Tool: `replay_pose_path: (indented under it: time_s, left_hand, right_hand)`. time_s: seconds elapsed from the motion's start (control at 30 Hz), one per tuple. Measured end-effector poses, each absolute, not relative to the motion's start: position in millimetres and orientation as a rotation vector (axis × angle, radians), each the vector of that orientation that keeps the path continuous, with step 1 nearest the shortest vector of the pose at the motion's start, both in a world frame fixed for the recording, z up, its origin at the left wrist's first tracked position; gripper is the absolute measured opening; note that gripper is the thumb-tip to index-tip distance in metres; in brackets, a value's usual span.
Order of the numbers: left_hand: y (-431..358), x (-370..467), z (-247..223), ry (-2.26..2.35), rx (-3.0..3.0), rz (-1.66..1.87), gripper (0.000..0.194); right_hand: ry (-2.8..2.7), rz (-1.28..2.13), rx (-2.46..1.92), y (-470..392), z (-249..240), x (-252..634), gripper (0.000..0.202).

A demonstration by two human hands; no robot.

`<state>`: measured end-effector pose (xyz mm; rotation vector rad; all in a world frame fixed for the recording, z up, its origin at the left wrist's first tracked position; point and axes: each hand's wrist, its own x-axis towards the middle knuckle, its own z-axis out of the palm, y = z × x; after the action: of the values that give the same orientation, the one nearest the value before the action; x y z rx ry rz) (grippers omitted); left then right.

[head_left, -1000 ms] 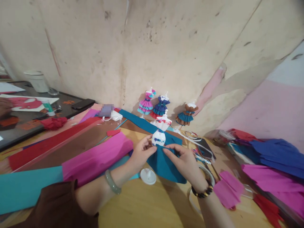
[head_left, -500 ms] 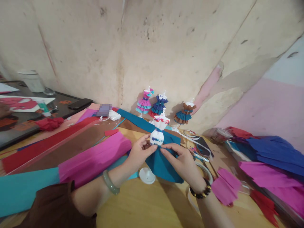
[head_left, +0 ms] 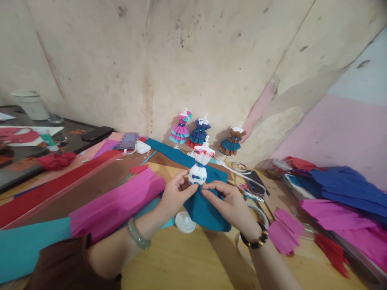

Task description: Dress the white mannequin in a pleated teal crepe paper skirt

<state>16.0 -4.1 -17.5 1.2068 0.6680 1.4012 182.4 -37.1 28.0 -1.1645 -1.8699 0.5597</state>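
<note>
A small white dress form [head_left: 203,158], with red and blue stains and a narrow teal band at its waist, stands upright between my hands. My left hand [head_left: 175,193] is closed on its lower edge, the thumb pressed at the front. A piece of teal crepe paper [head_left: 208,212] hangs from that edge, and my right hand [head_left: 228,203] pinches its top between thumb and fingers. Below the form, a white round base [head_left: 185,222] shows beside the paper.
Three dressed forms, in pink [head_left: 180,129], blue [head_left: 200,131] and brown with teal [head_left: 231,141], stand along the wall. Crepe paper in magenta [head_left: 121,205], turquoise [head_left: 33,245] and red [head_left: 66,177] lies left. More paper [head_left: 350,189] and a dark phone [head_left: 256,183] are right.
The whole view has shifted slightly. Both hands stay at the form's lower edge with the teal crepe paper, with hardly any movement.
</note>
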Motion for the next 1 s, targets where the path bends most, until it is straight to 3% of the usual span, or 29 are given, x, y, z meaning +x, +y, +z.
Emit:
replay_pose_path:
  time_s: [1.0]
  left_hand:
    - [-4.1,14.1,-13.3,0.674,1.215,1.397,0.052]
  right_hand:
    - [-1.818,0.622,-1.275,-32.9,26.9,185.7,0.022]
